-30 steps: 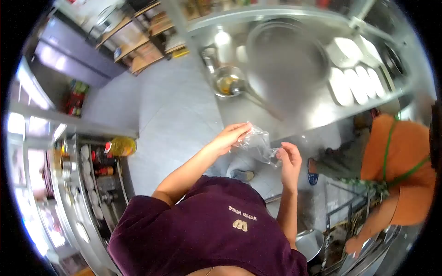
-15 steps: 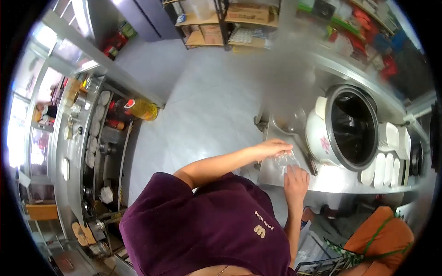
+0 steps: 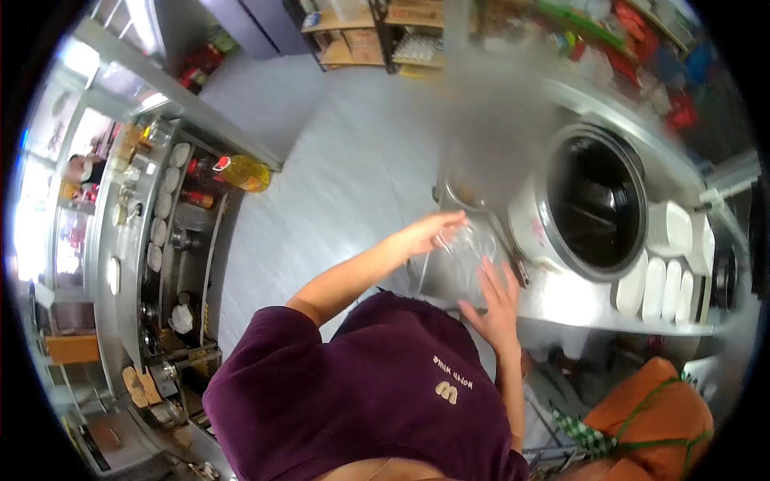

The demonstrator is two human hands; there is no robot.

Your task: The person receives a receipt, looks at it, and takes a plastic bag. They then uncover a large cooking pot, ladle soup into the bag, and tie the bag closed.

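Note:
Thin clear plastic [image 3: 472, 247], a bag or disposable glove (I cannot tell which), hangs over the near left part of the steel counter [image 3: 561, 306]. Pinched at its upper edge, it is held by my left hand [image 3: 437, 231], whose fingers are closed. My right hand [image 3: 497, 309] is open just right of it, fingers stretched out and spread; whether the fingertips touch the plastic is not clear. Beyond my hands stands a large white pot with a flower pattern [image 3: 529, 228], its black inner bowl holding dark liquid. A long-handled tool [image 3: 517, 260] lies beside the pot.
White dishes [image 3: 654, 289] stand right of the pot. A bowl [image 3: 465, 188] is partly blurred behind the plastic. An oil bottle [image 3: 243, 173] stands by the left shelving [image 3: 172, 240]. At lower right is a person in orange clothing [image 3: 654, 413].
My left hand has moved left and up with the plastic, which looks more spread out. My right hand's fingers have gone from curled at the plastic to spread. The view has shifted slightly.

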